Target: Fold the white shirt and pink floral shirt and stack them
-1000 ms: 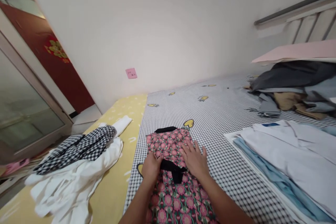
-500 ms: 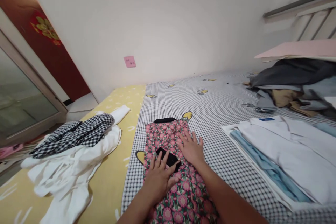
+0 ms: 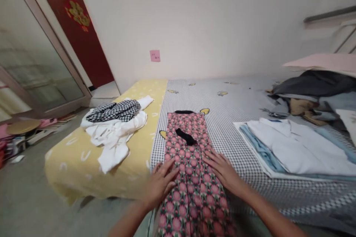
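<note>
A pink floral garment (image 3: pixel 189 163), folded into a long narrow strip, lies on the checked bed sheet (image 3: pixel 222 118), its lower part reaching past the bed's front edge. Its far end shows a black edge, and a black cuff-like piece (image 3: pixel 185 136) rests on its upper middle. My left hand (image 3: pixel 162 182) touches the garment's left side, fingers apart and holding nothing. On the right side, my right hand (image 3: pixel 222 168) lies on the cloth with its fingers stretched out.
White clothes (image 3: pixel 116 129) and a black-and-white checked cloth (image 3: pixel 115 111) lie on the yellow sheet (image 3: pixel 80 157) at left. Folded white and blue shirts (image 3: pixel 297 146) are at right, with a dark clothing pile (image 3: pixel 314 85) behind. Various items lie on the floor at far left.
The view has shifted left and back, showing the bed's front edge and floor. Both hands have moved down the garment toward me and farther apart; my left hand has left the black piece.
</note>
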